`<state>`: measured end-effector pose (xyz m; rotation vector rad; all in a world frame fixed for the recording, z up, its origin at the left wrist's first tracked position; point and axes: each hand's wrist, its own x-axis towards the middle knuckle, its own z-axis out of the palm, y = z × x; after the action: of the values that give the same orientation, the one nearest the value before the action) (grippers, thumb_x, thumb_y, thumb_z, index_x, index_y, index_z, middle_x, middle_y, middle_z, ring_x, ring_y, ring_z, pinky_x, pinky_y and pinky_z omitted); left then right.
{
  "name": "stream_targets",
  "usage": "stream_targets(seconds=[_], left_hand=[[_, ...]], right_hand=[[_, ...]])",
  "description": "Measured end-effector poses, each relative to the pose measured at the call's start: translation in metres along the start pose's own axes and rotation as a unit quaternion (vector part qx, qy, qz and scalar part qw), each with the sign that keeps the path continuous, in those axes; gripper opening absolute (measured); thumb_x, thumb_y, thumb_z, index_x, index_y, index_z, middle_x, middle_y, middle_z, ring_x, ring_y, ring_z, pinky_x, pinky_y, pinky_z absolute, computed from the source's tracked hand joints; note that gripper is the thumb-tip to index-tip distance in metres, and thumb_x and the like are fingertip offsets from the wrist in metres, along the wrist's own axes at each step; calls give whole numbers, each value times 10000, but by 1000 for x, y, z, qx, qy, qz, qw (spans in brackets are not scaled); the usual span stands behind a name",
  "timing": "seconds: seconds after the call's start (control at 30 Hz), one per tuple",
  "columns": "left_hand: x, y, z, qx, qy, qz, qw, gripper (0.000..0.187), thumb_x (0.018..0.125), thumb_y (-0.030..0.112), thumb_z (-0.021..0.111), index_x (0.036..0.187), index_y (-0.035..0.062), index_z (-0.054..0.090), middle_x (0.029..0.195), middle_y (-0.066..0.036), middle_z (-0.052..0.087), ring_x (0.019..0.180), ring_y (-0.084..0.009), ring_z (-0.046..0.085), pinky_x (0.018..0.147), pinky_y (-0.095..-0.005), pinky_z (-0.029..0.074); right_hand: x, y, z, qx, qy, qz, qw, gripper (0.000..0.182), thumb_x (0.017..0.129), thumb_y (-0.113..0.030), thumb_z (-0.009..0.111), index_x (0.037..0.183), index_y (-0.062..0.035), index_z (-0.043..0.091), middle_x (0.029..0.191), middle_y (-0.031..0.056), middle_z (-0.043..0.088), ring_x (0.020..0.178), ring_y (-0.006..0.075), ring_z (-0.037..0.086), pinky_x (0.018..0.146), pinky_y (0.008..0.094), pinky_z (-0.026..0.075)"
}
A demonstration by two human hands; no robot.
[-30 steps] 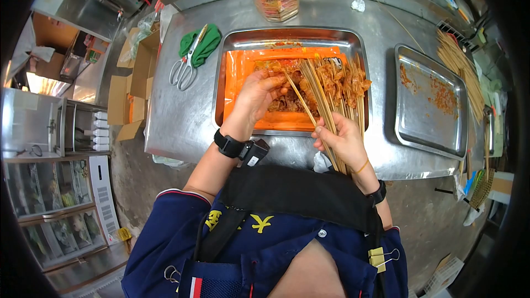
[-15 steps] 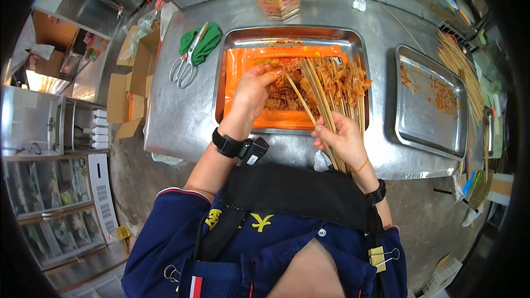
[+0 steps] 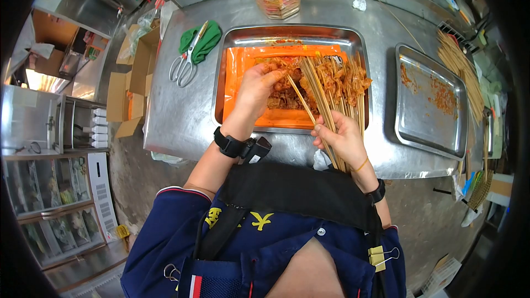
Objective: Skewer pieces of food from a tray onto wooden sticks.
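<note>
My right hand is closed around a bundle of wooden skewers, one of them angled apart with its bare tip towards my left hand. With fingers pinched, my left hand holds a piece of red, sauce-coated meat close to that tip. Below lies a heap of the same sauced meat on an orange plastic sheet inside a steel tray. Loaded skewers with meat at their upper ends rest along the tray's right side.
Scissors and a green cloth lie left of the tray. A clear container stands behind it. To the right are a sauce-stained steel tray and a pile of bare skewers. A cardboard box stands beyond the table's left edge.
My left hand has shifted slightly to the right with the piece of meat, nearer the angled skewer's tip. My right hand and the bundle have barely moved.
</note>
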<state>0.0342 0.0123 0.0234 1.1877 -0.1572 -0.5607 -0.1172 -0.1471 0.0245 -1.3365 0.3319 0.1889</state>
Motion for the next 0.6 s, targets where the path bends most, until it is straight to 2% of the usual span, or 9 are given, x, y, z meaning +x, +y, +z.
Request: stream_targets(seconds=[0.2,0.33,0.6], left_hand=[[1,-1,-6,-29,10,-12,999,176,840,104,529,966,-10,576,833,-37,614,664,-77,537,587,-207,422],[-3,4,11,-40,34,-9,999,187,855,109,492,972,-10,577,854,-53,624,663,-78,546,574,-208,424],[1,0,4,-3,-12,-11,1000,218,858,113,454,995,-11,571,866,-58,630,690,-88,576,573,-211,445]], right_hand=[[0,0,0,-2,1,4,1000,71,837,-47,540,890,-2,524,732,68,593,587,101,591,509,214,486],[0,-1,1,-3,1,5,1000,77,835,-49,540,893,-1,525,737,69,593,588,102,592,509,214,486],[0,1,0,8,-6,0,1000,85,831,-48,542,897,3,527,736,68,592,589,104,592,509,217,487]])
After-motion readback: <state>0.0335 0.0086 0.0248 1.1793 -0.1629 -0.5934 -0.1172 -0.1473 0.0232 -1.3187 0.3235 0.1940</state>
